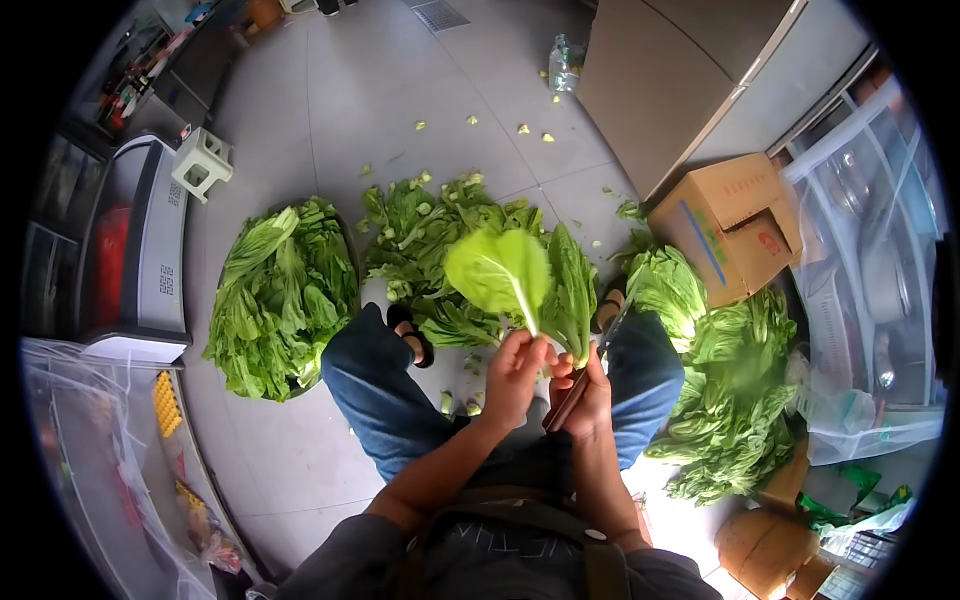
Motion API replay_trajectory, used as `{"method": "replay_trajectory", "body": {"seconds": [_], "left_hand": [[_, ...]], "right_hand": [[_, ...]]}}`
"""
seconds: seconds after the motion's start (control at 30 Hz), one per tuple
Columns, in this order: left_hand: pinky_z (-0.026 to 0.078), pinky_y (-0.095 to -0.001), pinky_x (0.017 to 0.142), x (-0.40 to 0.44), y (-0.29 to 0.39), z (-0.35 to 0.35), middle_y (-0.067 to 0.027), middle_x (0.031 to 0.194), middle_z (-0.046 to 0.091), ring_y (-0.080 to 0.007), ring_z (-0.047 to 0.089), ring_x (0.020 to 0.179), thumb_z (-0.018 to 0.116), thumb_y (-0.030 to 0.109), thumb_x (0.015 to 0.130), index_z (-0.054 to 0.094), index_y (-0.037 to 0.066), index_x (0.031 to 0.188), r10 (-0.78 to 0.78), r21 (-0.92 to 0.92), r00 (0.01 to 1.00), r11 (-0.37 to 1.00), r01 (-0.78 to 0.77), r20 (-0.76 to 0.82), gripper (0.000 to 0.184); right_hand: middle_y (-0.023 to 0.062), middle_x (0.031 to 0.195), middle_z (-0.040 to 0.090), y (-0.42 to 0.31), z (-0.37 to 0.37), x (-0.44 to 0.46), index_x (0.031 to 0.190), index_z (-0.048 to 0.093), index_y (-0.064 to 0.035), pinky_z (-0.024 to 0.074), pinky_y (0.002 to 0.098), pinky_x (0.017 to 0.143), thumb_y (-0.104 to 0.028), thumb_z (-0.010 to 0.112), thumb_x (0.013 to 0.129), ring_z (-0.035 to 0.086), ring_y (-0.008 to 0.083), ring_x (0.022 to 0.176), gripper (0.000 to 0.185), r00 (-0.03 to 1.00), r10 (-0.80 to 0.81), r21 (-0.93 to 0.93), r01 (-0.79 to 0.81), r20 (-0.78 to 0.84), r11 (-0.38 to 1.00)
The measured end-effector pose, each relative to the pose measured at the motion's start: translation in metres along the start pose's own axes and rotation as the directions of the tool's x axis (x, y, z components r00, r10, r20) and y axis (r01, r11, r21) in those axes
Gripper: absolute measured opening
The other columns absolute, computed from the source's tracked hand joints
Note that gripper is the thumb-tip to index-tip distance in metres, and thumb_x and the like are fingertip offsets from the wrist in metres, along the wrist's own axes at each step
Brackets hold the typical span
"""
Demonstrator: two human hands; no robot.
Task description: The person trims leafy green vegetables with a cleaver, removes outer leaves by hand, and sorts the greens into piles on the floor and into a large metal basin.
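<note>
My left hand (515, 378) is closed on the white stem of a bright green leaf (500, 272), which stands upright above the fingers and looks slightly blurred. Right beside it, my right hand (585, 398) grips the base of a narrow leafy green head (570, 295) together with the brown handle of a knife (568, 402); the blade rises to the right. The fingertips of both hands are close together. Beyond them lies a pile of loose leaves (430, 240) on the floor, between and past my knees.
A round container heaped with leafy greens (285, 300) stands left of my knee. More heads (740, 400) lie at the right, below a cardboard box (735, 225). A small stool (203, 163) is at the upper left, a plastic bottle (562, 65) at the top.
</note>
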State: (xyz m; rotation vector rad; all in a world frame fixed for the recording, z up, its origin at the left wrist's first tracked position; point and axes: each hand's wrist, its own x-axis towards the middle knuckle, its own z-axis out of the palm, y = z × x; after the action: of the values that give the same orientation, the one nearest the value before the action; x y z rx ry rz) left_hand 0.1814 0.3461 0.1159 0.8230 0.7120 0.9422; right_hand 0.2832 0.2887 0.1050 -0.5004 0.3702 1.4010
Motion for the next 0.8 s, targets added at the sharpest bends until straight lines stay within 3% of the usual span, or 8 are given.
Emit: {"method": "replay_trajectory", "body": {"seconds": [0.03,0.1,0.2,0.3,0.4,0.57,0.67,0.8], "left_hand": [[0.045,-0.0277,0.067,0.007,-0.001,-0.016,-0.0051,0.087,0.056,-0.0143,0.053,0.075,0.052,0.01,0.087,0.052,0.004,0.098,-0.153,-0.364,0.974,0.909,0.205,0.167,0.013],[0.046,-0.0282,0.067,0.023,0.011,-0.034,-0.0056,0.08,0.055,-0.0158,0.055,0.065,0.049,0.015,0.09,0.052,0.002,0.097,-0.182,-0.461,0.977,0.88,0.112,-0.111,0.015],[0.029,-0.0399,0.098,0.058,0.012,-0.089,-0.0209,0.127,0.039,-0.0244,0.034,0.124,0.06,0.032,0.083,0.039,0.0,0.125,0.036,0.311,0.941,0.947,0.075,-0.337,0.057],[0.025,-0.0422,0.101,0.043,0.028,-0.079,-0.0167,0.135,0.033,-0.0251,0.029,0.127,0.059,0.021,0.08,0.033,0.005,0.132,0.425,0.91,0.892,0.29,-0.296,0.154,0.06],[0.026,-0.0494,0.099,0.027,0.046,-0.035,-0.0153,0.133,0.037,-0.0273,0.036,0.123,0.064,0.009,0.065,0.041,0.007,0.127,0.236,0.695,0.658,-0.335,-0.636,0.715,0.066],[0.036,-0.0421,0.093,0.035,0.022,-0.039,-0.0097,0.106,0.059,-0.0202,0.055,0.102,0.065,0.005,0.067,0.053,0.006,0.107,0.218,0.66,0.68,0.168,-0.732,0.7,0.042],[0.045,-0.0303,0.076,0.036,0.022,-0.047,-0.0057,0.076,0.062,-0.0133,0.06,0.072,0.064,0.012,0.075,0.055,0.004,0.092,-0.066,0.682,0.983,0.728,-0.07,0.172,0.021],[0.049,-0.0302,0.067,0.056,0.018,-0.077,-0.0093,0.082,0.063,-0.0166,0.061,0.071,0.061,0.005,0.077,0.056,0.001,0.087,-0.187,0.271,0.977,0.95,0.154,0.1,0.011]], "right_hand": [[0.0063,0.081,0.054,0.0,-0.001,0.0,0.097,0.052,-0.0058,0.0425,0.0192,0.051,-0.036,0.052,0.087,0.049,0.0116,0.065,0.032,0.998,0.033,0.079,-0.037,0.055,0.996],[0.0056,0.078,0.052,-0.003,-0.004,-0.001,0.097,0.052,-0.0059,0.041,0.0183,0.051,-0.036,0.052,0.087,0.046,0.0105,0.063,0.032,0.982,0.095,0.223,-0.131,0.166,0.966],[0.0049,0.073,0.05,-0.008,-0.002,-0.004,0.094,0.053,-0.0074,0.0394,0.018,0.05,-0.038,0.05,0.088,0.044,0.0098,0.062,0.031,0.971,0.13,0.187,-0.168,0.202,0.968],[0.0068,0.072,0.053,-0.01,0.006,-0.004,0.092,0.053,-0.007,0.0393,0.0188,0.048,-0.036,0.051,0.088,0.045,0.0103,0.06,0.029,0.985,0.131,-0.033,-0.129,0.111,0.991],[0.0078,0.069,0.055,-0.002,0.01,-0.007,0.09,0.053,-0.0049,0.0391,0.0196,0.046,-0.033,0.054,0.086,0.047,0.0108,0.055,0.029,0.996,0.095,-0.296,-0.09,0.0,0.951],[0.0066,0.067,0.054,-0.006,0.028,-0.024,0.085,0.051,-0.0015,0.0377,0.0209,0.038,-0.024,0.057,0.084,0.046,0.01,0.046,0.024,0.995,0.072,-0.672,-0.099,-0.068,0.734],[0.0049,0.057,0.051,-0.01,0.037,-0.03,0.076,0.049,-0.0003,0.0377,0.0217,0.036,-0.005,0.057,0.078,0.047,0.0095,0.043,0.01,0.997,0.058,-0.912,-0.069,-0.049,0.404],[0.0044,0.062,0.057,-0.023,0.025,-0.039,0.082,0.055,0.0015,0.0421,0.0221,0.047,-0.004,0.06,0.076,0.052,0.0091,0.051,0.01,0.938,0.234,-0.935,0.177,0.254,0.309]]}}
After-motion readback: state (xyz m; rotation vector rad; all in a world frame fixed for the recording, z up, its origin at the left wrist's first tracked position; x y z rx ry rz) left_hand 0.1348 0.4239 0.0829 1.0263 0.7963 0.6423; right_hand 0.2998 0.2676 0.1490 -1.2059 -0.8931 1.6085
